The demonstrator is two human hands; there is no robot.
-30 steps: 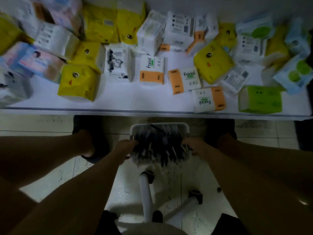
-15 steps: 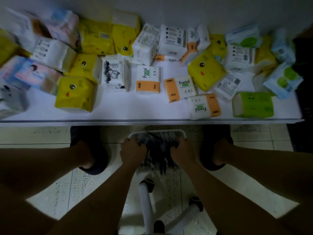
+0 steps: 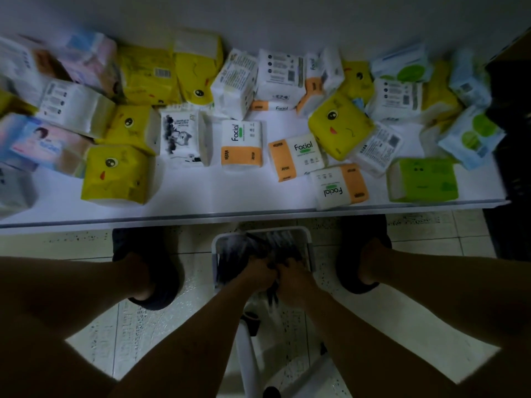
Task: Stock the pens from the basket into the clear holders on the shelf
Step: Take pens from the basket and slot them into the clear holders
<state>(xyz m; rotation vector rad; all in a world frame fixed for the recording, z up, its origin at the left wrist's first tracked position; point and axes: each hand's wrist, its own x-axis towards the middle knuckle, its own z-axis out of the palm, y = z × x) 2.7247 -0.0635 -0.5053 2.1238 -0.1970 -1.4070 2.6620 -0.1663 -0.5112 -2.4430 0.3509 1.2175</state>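
Both hands are down in the white basket (image 3: pixel 309 242), which sits low on the floor side of the shelf (image 3: pixel 186 196). The left hand (image 3: pixel 260 275) and right hand (image 3: pixel 294 280) are pressed together, fingers curled round a dark bundle of pens (image 3: pixel 230 254). The pens lie lengthwise, running from the person toward the shelf, with ends poking out beneath the hands. It's too dim to tell which end is the tip. Tissue packs (image 3: pixel 241 143) crowd the shelf above.

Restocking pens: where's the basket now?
Head view, lower centre: the basket lies just below the shelf edge, left hand and right hand gripping its pens.
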